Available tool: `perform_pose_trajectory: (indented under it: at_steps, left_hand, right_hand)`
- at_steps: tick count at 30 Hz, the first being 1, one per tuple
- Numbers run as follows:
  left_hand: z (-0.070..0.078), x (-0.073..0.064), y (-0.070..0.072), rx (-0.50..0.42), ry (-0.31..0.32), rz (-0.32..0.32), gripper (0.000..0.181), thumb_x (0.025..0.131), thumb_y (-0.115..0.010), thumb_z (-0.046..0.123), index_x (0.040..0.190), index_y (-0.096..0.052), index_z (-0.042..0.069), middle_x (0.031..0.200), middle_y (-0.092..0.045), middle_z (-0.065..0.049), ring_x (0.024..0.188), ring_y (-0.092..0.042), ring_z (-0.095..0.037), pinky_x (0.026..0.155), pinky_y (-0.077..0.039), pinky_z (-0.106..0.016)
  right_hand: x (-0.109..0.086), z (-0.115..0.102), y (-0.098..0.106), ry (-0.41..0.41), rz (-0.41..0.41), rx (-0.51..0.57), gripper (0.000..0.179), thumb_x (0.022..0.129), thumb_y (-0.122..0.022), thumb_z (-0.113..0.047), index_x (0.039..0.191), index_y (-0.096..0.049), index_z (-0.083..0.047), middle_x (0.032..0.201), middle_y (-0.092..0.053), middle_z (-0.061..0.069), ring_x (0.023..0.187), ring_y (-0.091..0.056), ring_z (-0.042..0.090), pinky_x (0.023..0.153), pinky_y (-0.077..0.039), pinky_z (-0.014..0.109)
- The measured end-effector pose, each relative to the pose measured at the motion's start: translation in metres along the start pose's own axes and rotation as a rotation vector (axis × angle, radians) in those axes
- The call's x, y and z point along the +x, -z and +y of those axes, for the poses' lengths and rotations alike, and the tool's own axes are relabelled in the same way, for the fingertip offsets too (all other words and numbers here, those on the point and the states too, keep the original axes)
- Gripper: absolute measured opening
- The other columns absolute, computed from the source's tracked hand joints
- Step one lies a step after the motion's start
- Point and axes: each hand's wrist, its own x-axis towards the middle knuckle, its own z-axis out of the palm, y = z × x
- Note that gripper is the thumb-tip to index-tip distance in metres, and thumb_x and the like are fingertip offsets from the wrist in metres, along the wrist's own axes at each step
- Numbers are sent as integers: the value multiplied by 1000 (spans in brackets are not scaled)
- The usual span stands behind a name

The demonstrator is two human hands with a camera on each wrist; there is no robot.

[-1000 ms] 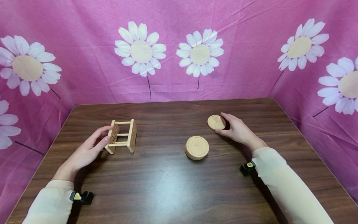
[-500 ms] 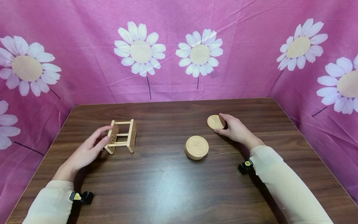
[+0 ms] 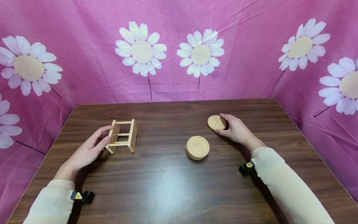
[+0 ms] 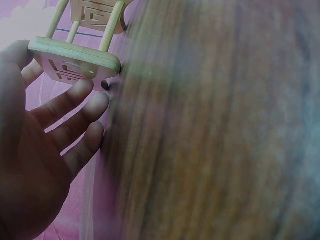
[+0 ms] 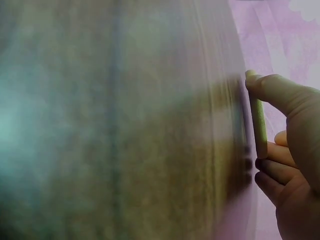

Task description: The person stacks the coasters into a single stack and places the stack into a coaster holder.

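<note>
From the head view, your left arm reaches forward and inward from the lower left corner, wrist low over the dark wood-grain table [image 3: 156,202]; your left hand [image 3: 86,151] has thumb and index finger on the near-left panel of the slatted wooden coaster holder [image 3: 132,137], a light hold at its outer end; your right arm slants in from the lower right, its hand [image 3: 237,130] pinching the right part of a single round wooden coaster [image 3: 216,122] towards the table's far side; a stack of round wooden coasters [image 3: 197,147] sits between your hands, nearer to you than the single one.

From the left wrist view, your palm is open beneath the holder's end panel; thumb and index finger are at its edge, the other fingers [image 4: 96,106] loosely bent and spread below.

From the right wrist view, the coaster shows edge-on, spanned between your thumb and fingers; whether it touches the table, you cannot tell here.
</note>
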Motion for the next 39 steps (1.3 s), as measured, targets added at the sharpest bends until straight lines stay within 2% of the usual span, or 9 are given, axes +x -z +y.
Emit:
perform_pose_trajectory:
  at_steps: [20,29,39]
  left_hand:
    - [0,0,-1,6,1,7,43,115,-47,10,158,-45,7,124,-68,-25,105,-62,4,89,-45,-12]
    - [0,-1,-1,14,10,8,43,115,-47,11,158,-45,7,120,-67,-22,100,-62,2,86,-47,-16]
    - [-1,-1,-1,17,12,7,43,115,-47,11,158,-45,9,120,-67,-22,100,-62,3,85,-47,-17]
  right_hand:
    - [-28,-17,12,42,57,30,78,92,-87,-26,152,-52,10,153,-57,32,144,-53,50,122,-39,63]
    - [-41,-29,15,85,89,35,76,90,-89,-24,150,-55,9,150,-60,30,142,-56,49,119,-41,63]
    - [-52,-45,15,171,115,55,75,87,-92,-20,148,-58,7,145,-66,27,135,-63,45,114,-47,61]
